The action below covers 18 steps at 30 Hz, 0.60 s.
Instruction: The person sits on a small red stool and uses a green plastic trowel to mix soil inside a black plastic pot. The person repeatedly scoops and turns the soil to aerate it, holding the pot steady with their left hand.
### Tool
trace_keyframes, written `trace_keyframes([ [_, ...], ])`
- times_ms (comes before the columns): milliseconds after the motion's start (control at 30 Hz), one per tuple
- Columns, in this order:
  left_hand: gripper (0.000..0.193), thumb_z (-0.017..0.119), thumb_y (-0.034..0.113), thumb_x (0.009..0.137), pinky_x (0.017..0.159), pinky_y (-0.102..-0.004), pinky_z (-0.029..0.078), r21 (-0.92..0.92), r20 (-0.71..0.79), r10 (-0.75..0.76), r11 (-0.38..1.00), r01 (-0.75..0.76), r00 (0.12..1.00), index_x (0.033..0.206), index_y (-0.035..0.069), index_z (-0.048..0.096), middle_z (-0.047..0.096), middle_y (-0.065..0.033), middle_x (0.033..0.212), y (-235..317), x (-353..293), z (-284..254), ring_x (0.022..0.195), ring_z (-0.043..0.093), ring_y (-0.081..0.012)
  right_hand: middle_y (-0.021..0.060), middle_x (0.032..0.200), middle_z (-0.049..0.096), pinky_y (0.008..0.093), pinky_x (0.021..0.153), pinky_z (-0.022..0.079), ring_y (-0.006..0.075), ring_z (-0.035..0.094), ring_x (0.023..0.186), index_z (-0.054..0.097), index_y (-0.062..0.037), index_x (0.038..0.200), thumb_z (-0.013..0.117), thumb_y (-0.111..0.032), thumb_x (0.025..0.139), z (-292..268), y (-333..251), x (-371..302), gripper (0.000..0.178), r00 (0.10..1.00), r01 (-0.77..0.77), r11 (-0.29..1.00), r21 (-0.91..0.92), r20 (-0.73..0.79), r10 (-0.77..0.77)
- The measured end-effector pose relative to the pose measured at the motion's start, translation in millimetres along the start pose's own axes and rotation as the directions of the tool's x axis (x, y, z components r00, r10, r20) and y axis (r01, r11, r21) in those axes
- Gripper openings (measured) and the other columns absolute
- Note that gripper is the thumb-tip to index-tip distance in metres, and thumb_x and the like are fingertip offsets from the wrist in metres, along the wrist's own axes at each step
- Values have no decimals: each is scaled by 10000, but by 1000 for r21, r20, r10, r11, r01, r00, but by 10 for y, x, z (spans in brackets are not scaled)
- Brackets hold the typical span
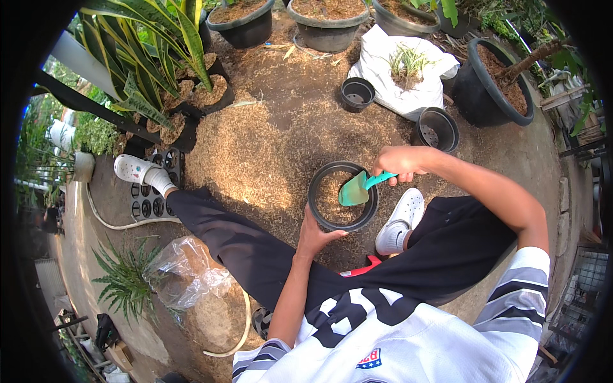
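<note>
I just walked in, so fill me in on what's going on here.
A person's right hand grips a teal hand trowel, its blade inside a round black plant pot that has loose brown material in it. The left hand cups the pot's near-left side from outside. Beyond, two other black pots stand by a white sack with a small variegated plant on it.

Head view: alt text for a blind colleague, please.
The right hand grips a teal hand trowel, its blade at the mouth of a round black plastic pot; the left hand lies against the pot's near side. Beyond, a leafy green plant sits on a white sack.
</note>
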State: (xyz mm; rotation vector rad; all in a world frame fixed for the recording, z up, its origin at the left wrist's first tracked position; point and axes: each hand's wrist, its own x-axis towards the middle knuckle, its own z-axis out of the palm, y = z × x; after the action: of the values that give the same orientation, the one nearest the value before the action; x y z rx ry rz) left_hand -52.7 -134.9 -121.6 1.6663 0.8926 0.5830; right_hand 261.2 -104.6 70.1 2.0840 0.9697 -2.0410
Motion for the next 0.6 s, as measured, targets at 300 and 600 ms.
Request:
trace_keyframes([
  [300, 1354, 1025, 492, 541, 1154, -484, 460, -16, 6, -21, 1000, 21, 1000, 1584, 39, 290, 509, -213, 1502, -24, -12, -3, 1391, 547, -381, 4, 654, 516, 264, 352, 215, 51, 302, 442, 619, -46, 932, 491, -206, 988, 16, 35, 44, 212, 999, 26, 985, 169, -34, -20],
  [600, 1399, 1021, 523, 522, 1161, -490, 449, -28, 8, -26, 999, 26, 1000, 1596, 24, 277, 501, -220, 1518, -51, -9, 10, 1406, 534, -386, -29, 663, 485, 241, 351, 199, 28, 278, 446, 596, -46, 973, 478, -209, 1013, -90, -87, -131, 205, 998, 60, 951, 302, -14, -58],
])
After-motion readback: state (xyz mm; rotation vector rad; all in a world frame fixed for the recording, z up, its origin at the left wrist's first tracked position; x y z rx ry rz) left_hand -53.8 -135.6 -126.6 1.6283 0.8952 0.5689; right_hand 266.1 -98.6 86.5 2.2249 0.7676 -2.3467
